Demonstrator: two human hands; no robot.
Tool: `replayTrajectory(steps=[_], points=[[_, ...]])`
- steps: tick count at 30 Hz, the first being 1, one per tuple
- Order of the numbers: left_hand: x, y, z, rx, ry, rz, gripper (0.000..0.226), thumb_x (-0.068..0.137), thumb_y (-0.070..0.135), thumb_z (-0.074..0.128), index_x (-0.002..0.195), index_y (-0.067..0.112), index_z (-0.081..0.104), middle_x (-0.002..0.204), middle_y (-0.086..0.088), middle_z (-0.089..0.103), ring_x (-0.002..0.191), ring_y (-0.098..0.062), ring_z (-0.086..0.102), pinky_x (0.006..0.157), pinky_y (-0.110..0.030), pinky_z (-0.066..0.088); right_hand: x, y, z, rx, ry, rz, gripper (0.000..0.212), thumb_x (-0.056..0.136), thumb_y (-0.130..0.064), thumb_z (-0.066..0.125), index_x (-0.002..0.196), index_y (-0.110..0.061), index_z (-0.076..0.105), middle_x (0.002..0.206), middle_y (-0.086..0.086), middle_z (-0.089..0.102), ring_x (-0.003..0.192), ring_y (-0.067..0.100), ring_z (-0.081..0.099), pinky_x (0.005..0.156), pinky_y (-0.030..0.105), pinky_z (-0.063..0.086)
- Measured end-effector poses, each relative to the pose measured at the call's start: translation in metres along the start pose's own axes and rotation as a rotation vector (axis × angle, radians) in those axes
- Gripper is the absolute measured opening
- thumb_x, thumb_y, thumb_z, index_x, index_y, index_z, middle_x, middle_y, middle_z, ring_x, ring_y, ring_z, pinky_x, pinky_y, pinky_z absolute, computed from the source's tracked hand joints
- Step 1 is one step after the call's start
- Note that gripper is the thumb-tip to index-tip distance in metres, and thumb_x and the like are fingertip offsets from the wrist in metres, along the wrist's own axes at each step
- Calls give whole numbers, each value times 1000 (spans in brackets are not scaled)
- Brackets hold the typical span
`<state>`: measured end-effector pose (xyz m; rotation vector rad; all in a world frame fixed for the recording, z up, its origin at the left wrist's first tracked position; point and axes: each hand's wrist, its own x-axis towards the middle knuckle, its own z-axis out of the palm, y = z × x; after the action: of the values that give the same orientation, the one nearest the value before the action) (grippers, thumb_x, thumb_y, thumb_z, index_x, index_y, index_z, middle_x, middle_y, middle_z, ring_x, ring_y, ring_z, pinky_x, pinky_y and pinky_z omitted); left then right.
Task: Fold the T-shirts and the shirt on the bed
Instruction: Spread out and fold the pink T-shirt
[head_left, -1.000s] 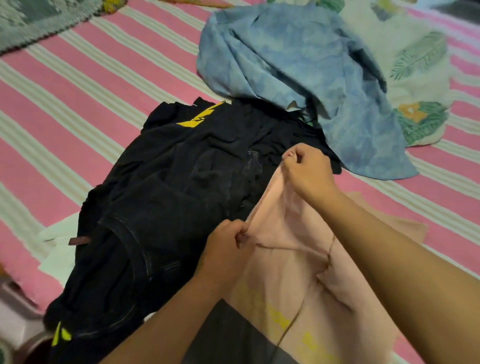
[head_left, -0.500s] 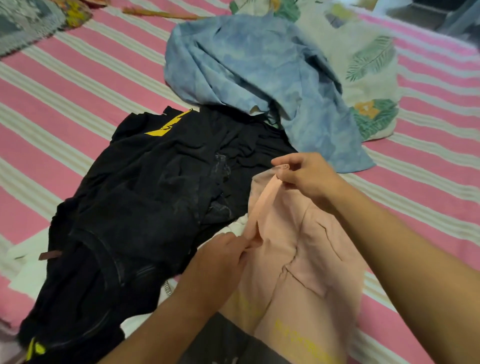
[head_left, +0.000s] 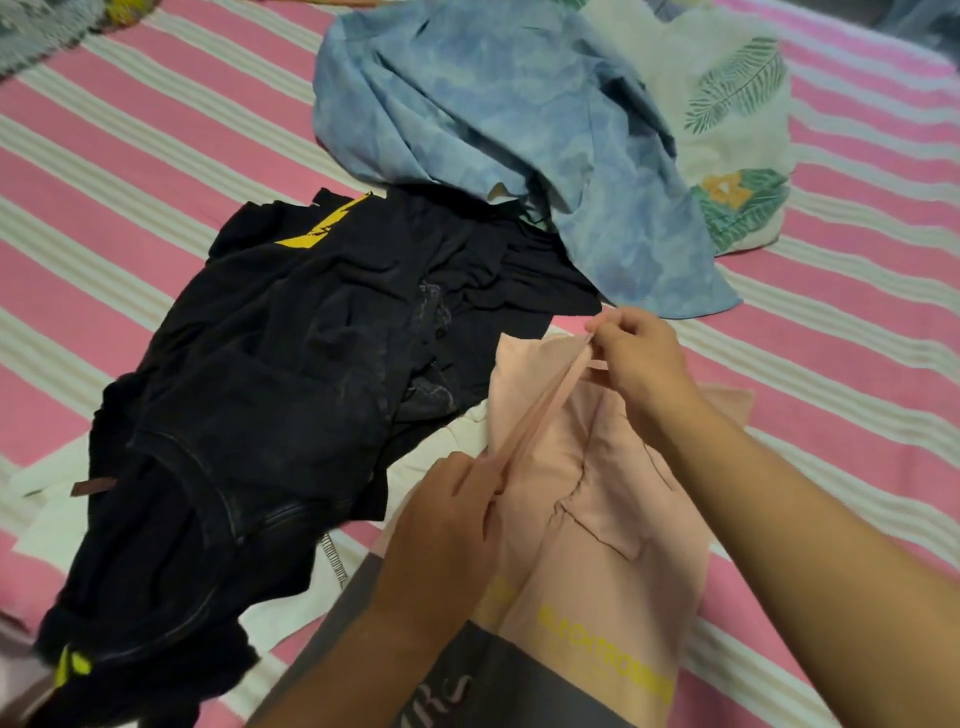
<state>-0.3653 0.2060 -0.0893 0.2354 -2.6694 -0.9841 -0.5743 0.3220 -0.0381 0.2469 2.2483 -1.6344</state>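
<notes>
Both hands stretch an edge of the peach T-shirt (head_left: 587, 499) on the striped bedsheet (head_left: 130, 171).

Left hand (head_left: 447, 519) pinches the hem at 6 o'clock; right hand (head_left: 636, 358) pinches it toward 2 o'clock, the edge taut between them; black T-shirts (head_left: 291, 374) lie crumpled at 9 o'clock; the blue shirt (head_left: 509, 135) is heaped at 12 o'clock, touching them.

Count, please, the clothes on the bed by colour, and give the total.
Black: 1, the black T-shirt
Blue: 1, the blue shirt
Peach with a grey band: 1, the peach T-shirt, pinched by the left hand and right hand
White: 1, a white garment mostly hidden under the black one
Total: 4
</notes>
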Motion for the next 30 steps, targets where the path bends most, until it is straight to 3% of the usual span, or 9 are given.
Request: replayTrajectory(steps=[4, 7, 9, 12, 15, 19, 24, 28, 30], points=[[-8, 21, 25, 8, -102, 135, 44, 77, 2, 63, 113, 26, 55, 94, 5, 56, 89, -21, 52, 77, -37, 47, -22, 38, -43, 492, 166, 115, 25, 90, -1, 44, 84, -20, 60, 71, 2, 55, 59, 15, 52, 47, 25, 40], [-28, 15, 44, 181, -339, 156, 59, 81, 13, 60, 136, 29, 46, 124, 2, 53, 114, -24, 51, 99, -38, 46, -33, 94, -75, 839, 300, 377, 19, 100, -17, 44, 83, -17, 50, 71, -1, 46, 59, 14, 47, 60, 26, 47], [-47, -6, 42, 285, -378, 15, 57, 80, 15, 62, 134, 26, 47, 130, -5, 51, 118, -31, 52, 101, -45, 48, -41, 129, -87, 717, 448, 527, 22, 100, -26, 45, 80, -20, 49, 71, -1, 47, 65, 17, 50, 77, 33, 50], [-87, -49, 14, 332, -376, -275, 76, 67, 6, 73, 138, 19, 50, 131, -10, 51, 116, -39, 54, 96, -53, 50, -55, 150, -89, 404, 548, 500, 14, 87, -17, 53, 76, -14, 62, 70, 6, 59, 58, 19, 54, 58, 33, 48], [-132, -83, -24, 412, -456, -461, 86, 66, 13, 83, 144, 20, 48, 128, -9, 51, 110, -36, 56, 86, -53, 54, -72, 160, -81, 115, 422, 471, 17, 68, -24, 56, 71, -11, 67, 70, 8, 68, 66, 30, 64, 64, 43, 54], [-168, -100, -42, 502, -536, -547, 79, 67, 16, 87, 138, 12, 53, 118, -14, 58, 103, -39, 59, 88, -52, 54, -94, 170, -53, -39, 270, 460, 7, 73, -17, 63, 78, -15, 68, 73, 3, 72, 76, 28, 69, 73, 42, 58], [-170, -88, -45, 463, -505, -726, 56, 86, 28, 75, 135, 18, 51, 128, -11, 60, 116, -33, 58, 96, -45, 47, -91, 162, -34, -275, 291, 469, 38, 85, -31, 69, 117, -11, 65, 109, 6, 67, 103, 29, 63, 85, 31, 49], [-176, -83, -53, 404, -492, -776, 42, 92, 29, 69, 128, 23, 48, 124, -9, 65, 108, -31, 66, 96, -45, 48, -73, 153, -22, -183, 243, 623, 50, 75, -37, 82, 110, -4, 67, 108, 11, 70, 99, 31, 68, 88, 37, 57], [-185, -86, -59, 411, -494, -782, 32, 93, 30, 66, 119, 27, 48, 115, -7, 69, 98, -32, 69, 90, -44, 50, -63, 152, -20, -22, 191, 712, 43, 75, -27, 84, 106, -4, 65, 102, 8, 70, 82, 25, 68, 72, 34, 60]])
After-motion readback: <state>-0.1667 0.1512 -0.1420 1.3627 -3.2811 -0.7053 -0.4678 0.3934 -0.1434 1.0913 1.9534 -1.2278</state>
